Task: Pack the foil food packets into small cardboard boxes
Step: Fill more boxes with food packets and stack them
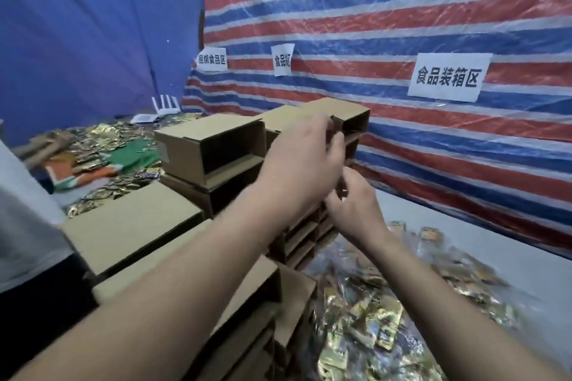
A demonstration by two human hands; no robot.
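Stacked cardboard boxes stand left of the foil packets heap.

A white paper sign on the striped tarp at right reads 食品装箱区. A far-left sign reads 捆绑食品区; the middle sign is only partly legible.

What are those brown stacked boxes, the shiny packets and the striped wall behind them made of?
The boxes look like plain matte brown cardboard, with raw cut edges. The packets seem to be foil or metallised film: gold, crinkled, glinting. The striped backdrop is probably woven plastic tarpaulin, glossy and creased.
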